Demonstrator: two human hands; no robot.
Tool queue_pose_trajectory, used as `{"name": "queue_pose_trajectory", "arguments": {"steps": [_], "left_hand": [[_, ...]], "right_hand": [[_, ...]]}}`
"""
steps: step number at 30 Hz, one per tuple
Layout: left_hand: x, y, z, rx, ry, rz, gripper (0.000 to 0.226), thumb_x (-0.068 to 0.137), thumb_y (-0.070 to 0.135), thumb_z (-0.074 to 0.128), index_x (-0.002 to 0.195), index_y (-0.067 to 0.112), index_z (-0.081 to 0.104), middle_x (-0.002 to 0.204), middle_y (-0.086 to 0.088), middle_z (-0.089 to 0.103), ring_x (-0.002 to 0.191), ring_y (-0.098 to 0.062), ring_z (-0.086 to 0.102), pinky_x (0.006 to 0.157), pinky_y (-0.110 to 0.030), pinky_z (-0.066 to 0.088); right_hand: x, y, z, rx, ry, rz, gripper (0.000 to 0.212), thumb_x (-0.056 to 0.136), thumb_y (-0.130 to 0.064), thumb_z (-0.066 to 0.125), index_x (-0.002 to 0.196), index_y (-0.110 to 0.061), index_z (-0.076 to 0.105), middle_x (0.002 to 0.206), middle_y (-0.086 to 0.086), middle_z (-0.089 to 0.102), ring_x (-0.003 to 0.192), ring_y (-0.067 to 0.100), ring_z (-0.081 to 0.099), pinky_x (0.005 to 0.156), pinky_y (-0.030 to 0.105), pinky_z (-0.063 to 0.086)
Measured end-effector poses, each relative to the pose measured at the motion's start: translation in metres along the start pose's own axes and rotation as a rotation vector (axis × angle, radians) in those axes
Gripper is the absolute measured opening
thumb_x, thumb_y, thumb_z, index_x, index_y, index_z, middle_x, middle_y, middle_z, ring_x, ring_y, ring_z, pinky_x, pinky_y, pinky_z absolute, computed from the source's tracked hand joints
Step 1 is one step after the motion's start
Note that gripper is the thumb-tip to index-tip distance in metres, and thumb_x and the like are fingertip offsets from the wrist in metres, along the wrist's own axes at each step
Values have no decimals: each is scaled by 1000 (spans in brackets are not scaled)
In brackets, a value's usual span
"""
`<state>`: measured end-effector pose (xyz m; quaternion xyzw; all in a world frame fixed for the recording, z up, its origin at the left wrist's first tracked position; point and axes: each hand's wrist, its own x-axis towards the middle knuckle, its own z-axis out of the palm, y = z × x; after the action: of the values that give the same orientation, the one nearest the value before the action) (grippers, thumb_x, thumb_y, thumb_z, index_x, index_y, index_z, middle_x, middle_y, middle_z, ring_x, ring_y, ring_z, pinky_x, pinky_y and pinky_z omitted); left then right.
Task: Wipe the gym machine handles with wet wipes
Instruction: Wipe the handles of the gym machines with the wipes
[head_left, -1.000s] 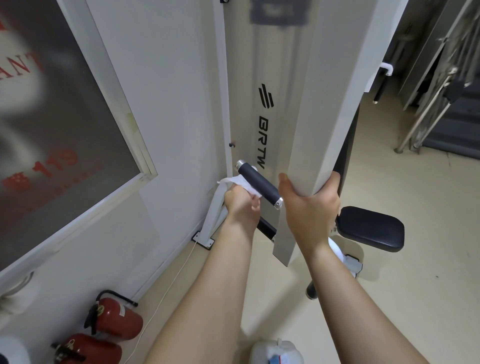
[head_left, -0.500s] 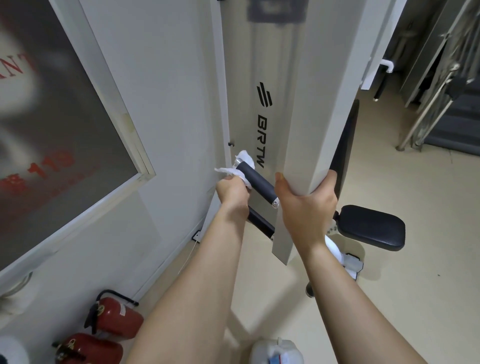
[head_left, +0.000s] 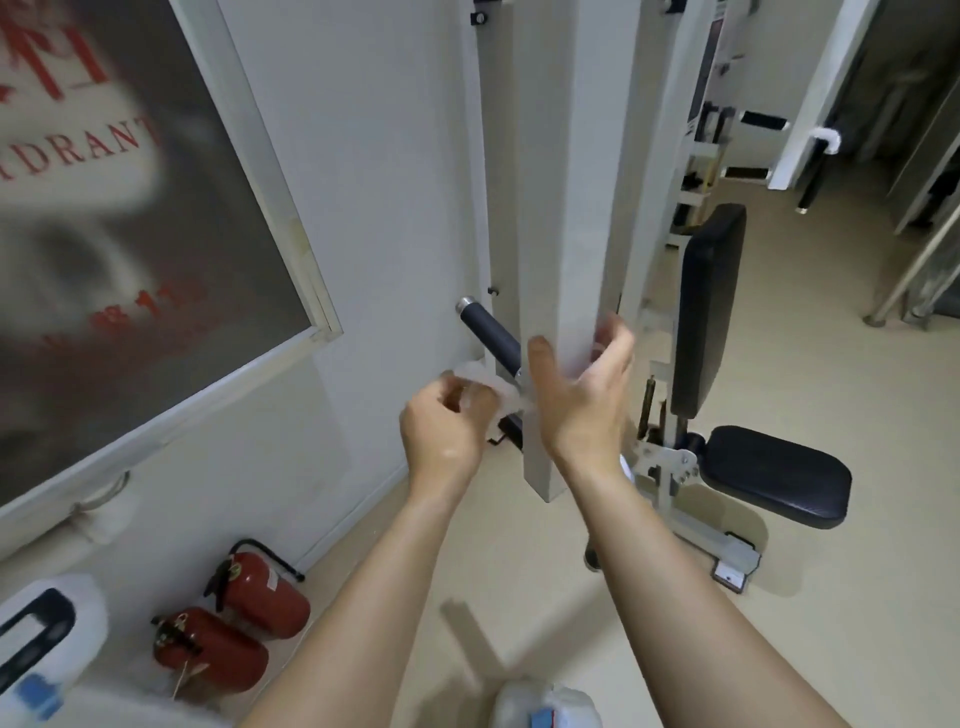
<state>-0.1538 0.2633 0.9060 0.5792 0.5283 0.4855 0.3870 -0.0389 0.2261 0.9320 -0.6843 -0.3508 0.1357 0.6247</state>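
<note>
The black handle with a chrome end cap sticks out to the left of the white machine arm. My left hand grips a crumpled white wet wipe just below the handle, off its surface. My right hand is in front of the lower part of the white arm, fingers spread and blurred, holding nothing.
Two red fire extinguishers lie on the floor at the lower left by the wall. A black padded seat and backrest stand to the right. A white plastic bottle is at the bottom edge. A framed glass panel hangs on the left wall.
My left hand pulled the wipe down off the handle. My right hand let go of the white machine arm and opened. The view shifted back and to the right.
</note>
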Motion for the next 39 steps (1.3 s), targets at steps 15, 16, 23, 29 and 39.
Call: {"name": "queue_pose_trajectory", "arguments": {"steps": [15, 16, 23, 29, 39], "left_hand": [[-135, 103, 222, -237, -326, -126, 16, 86, 18, 72, 75, 12, 61, 71, -8, 59, 65, -21, 58, 64, -37, 53], [-130, 101, 240, -239, -358, -152, 17, 87, 17, 72, 75, 13, 61, 71, -9, 60, 62, -20, 57, 60, -31, 51], [-72, 68, 395, -216, -464, -200, 19, 96, 25, 64, 81, 17, 72, 66, 9, 66, 59, -7, 57, 60, -22, 45], [17, 60, 527, -483, -599, -363, 43, 85, 40, 69, 102, 0, 72, 97, -17, 66, 90, -29, 59, 81, -41, 43], [128, 79, 691, -423, -814, -381, 13, 88, 18, 69, 85, 6, 65, 72, -4, 56, 61, -15, 53, 55, -23, 40]], "right_hand": [[82, 84, -302, 257, -517, 198, 20, 98, -12, 54, 93, -1, 71, 83, 16, 71, 76, 20, 66, 71, 40, 57], [101, 95, -311, 264, -501, 250, 22, 98, -11, 52, 97, 0, 71, 90, 19, 73, 80, 23, 68, 73, 44, 58], [252, 168, -334, 324, -392, 402, 22, 101, -17, 51, 91, -7, 69, 86, 11, 73, 83, 24, 73, 76, 40, 62], [408, 213, -313, 295, -338, 481, 19, 98, -17, 48, 87, -12, 63, 85, 12, 70, 76, 27, 69, 64, 35, 56], [632, 285, -313, 253, -154, 618, 28, 100, -21, 46, 101, -9, 71, 89, 9, 73, 76, 27, 70, 61, 32, 50]]}}
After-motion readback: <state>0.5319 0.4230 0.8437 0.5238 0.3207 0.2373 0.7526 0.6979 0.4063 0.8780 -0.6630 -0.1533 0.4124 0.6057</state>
